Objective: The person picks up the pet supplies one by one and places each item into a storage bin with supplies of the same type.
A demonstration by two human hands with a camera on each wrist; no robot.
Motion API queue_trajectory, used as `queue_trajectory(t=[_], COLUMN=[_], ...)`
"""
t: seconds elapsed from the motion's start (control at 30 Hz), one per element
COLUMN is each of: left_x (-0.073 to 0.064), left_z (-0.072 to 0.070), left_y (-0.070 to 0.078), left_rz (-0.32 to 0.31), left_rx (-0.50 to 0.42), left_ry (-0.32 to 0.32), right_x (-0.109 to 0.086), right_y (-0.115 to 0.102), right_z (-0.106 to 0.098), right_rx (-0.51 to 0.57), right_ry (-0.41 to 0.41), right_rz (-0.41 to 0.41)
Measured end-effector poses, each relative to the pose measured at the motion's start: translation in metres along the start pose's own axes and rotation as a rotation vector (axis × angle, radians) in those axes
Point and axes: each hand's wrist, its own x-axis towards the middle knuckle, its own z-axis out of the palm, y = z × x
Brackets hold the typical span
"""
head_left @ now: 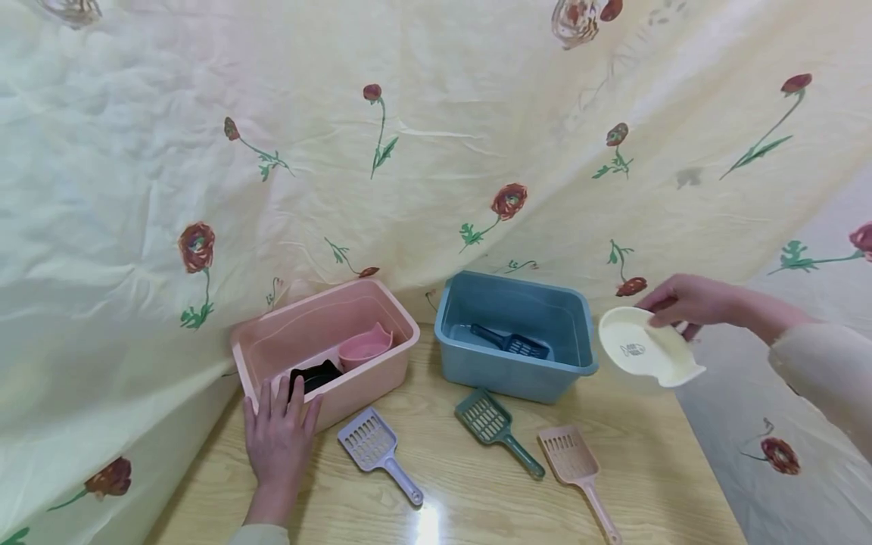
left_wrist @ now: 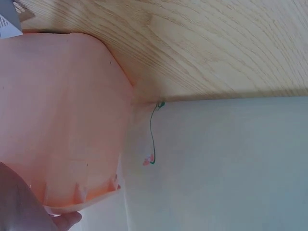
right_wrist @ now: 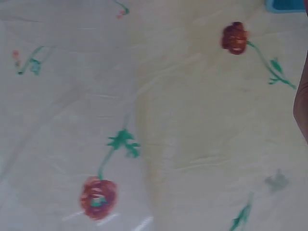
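Note:
At the right, my right hand [head_left: 688,303] pinches the rim of a cream cat-shaped bowl [head_left: 664,352] with a fish print inside. The bowl is tilted in the air, just right of a blue bin [head_left: 504,377]. My left hand [head_left: 281,439] rests on the near rim of a pink bin [head_left: 371,382], its fingers spread over the edge. Inside that bin are a black bowl [head_left: 320,374] with pointed ears, partly hidden, and a pink cat-eared bowl [head_left: 364,347]. A dark blue litter scoop [head_left: 524,346] lies in the blue bin.
On the wooden table [head_left: 470,499], before the bins, lie a lavender litter scoop [head_left: 371,439], a green litter scoop [head_left: 485,418] and a pink litter scoop [head_left: 568,454]. Flower-printed cloth [head_left: 436,151] hangs behind the bins and down both sides.

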Motion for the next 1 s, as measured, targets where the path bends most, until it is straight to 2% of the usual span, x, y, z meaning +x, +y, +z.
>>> queue_trajectory(t=[0.3,0.63,0.83,1.0], left_x=[-0.001,0.001,0.001,-0.001], left_z=[-0.002,0.000,0.002,0.002], left_y=[0.001,0.001,-0.001,0.000], left_rz=[-0.015,0.016,0.020,0.024], left_rx=[-0.004,0.009,0.010,0.011], left_ry=[-0.014,0.047,0.087,0.067], right_x=[0.067,0.137,0.170,0.195], right_y=[-0.094,-0.197,-0.248,-0.281], right_z=[0.003,0.026,0.045,0.063], right_rx=[-0.086,-0.141,-0.184,-0.194], right_ry=[-0.067,-0.120,-0.124,-0.142], right_rz=[-0.156,-0.220,-0.252,-0.299])
